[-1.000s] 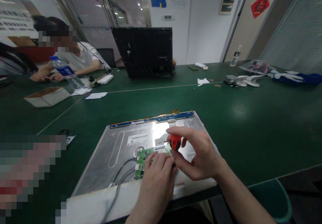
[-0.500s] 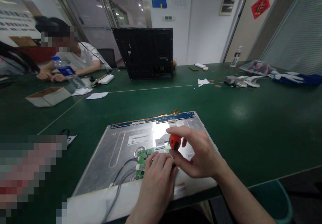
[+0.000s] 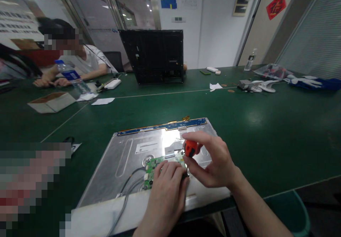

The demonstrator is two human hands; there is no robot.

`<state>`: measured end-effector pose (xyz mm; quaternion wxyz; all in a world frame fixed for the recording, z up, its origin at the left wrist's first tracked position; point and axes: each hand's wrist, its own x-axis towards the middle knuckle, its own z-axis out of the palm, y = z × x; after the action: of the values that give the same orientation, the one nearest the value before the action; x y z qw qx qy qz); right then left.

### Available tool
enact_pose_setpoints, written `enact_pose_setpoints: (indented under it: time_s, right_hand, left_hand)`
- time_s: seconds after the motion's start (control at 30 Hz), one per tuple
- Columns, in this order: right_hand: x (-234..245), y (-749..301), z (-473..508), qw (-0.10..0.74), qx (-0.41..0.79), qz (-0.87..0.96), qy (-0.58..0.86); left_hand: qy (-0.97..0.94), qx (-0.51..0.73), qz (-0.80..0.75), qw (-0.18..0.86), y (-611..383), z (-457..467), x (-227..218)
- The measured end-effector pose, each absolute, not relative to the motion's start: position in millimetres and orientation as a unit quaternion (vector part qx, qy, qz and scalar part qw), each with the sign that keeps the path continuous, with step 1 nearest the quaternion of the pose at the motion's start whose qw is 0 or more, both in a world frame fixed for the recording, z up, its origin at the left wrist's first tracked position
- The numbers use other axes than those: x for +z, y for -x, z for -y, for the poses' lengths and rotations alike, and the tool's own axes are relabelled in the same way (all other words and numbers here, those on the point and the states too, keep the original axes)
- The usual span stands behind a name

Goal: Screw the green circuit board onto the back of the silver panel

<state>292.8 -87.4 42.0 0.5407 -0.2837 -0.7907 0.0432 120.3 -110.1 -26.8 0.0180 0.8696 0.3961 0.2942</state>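
Note:
A silver display panel point(image 3: 128, 159) lies back-up on the green table point(image 3: 266, 130), with a blue strip board point(image 3: 165, 126) along its far edge. A small green circuit board point(image 3: 151, 167) sits on it, grey cables point(image 3: 125, 190) running off toward me. My left hand point(image 3: 166, 190) rests on the circuit board, fingers curled down on it, holding nothing that I can see. My right hand point(image 3: 213, 162) pinches the orange handle of a screwdriver point(image 3: 190, 148), held nearly upright with its tip down beside the left fingertips.
A black monitor shell point(image 3: 154, 55) stands upright at the far middle. A seated person point(image 3: 74, 59), a water bottle point(image 3: 70, 75), a cardboard box point(image 3: 52, 102) and papers point(image 3: 102, 101) are at far left. Small parts, gloves point(image 3: 263, 85) and bags point(image 3: 274, 70) lie at far right.
My right hand and the screwdriver have shifted slightly right and tilted; the handle sits a little farther from my left hand. The left hand stays pressed on the circuit board.

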Motion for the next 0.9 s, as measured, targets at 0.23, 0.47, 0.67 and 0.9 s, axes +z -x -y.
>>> enact_pose_setpoints:
  time_s: [0.23, 0.47, 0.67, 0.9]
  right_hand:
    - [41.9, -292.1, 88.0, 0.545, 0.052, 0.791, 0.273]
    - [42.0, -292.3, 88.4, 0.542, 0.059, 0.793, 0.271]
    - [43.4, -292.7, 88.8, 0.554, 0.038, 0.782, 0.284]
    - [47.8, -296.3, 93.8, 0.585, 0.005, 0.753, 0.3]
  left_hand:
    - [-0.867, 0.299, -0.398, 0.024, -119.9, 112.0, -24.8]
    - [-0.865, 0.297, -0.402, 0.034, -119.5, 113.2, -22.4]
    - [-0.854, 0.307, -0.416, 0.057, -120.3, 115.7, -17.8]
    - [-0.821, 0.342, -0.45, 0.076, -109.7, 125.2, -5.0]
